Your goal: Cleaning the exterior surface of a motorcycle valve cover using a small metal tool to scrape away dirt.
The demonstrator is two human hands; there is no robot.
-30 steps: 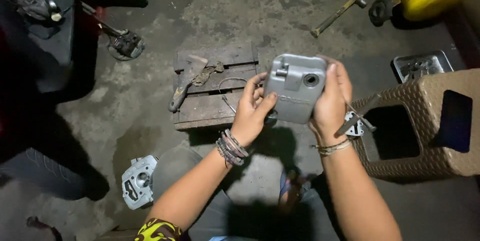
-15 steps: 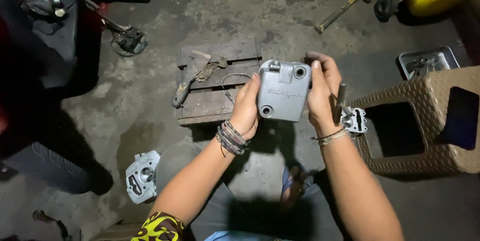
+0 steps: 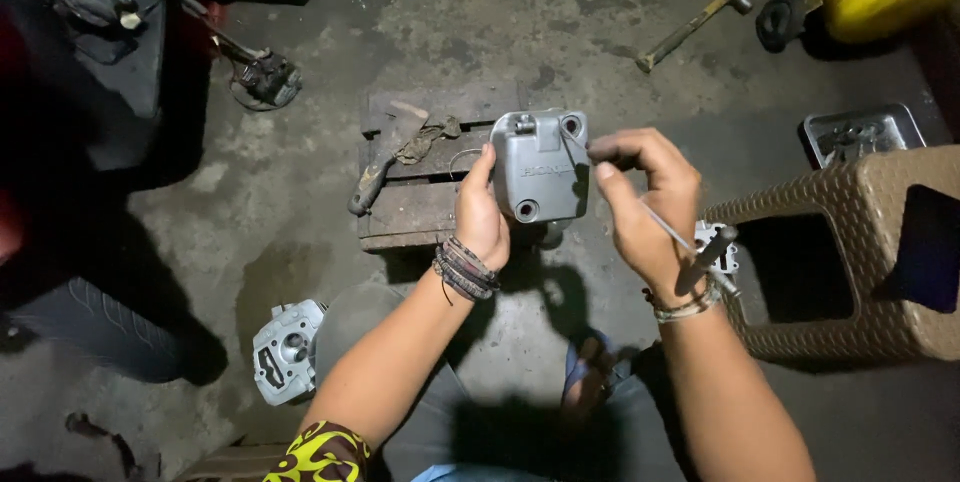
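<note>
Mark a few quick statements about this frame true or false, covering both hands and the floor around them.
1. The left hand holds the grey metal cover. True.
2. The right hand grips a hammer. False: it pinches a thin metal rod; the hammer lies on the floor.
3. A wooden block lies beneath the cover. True.
4. The woven stool is on the left. False: it stands right.
</note>
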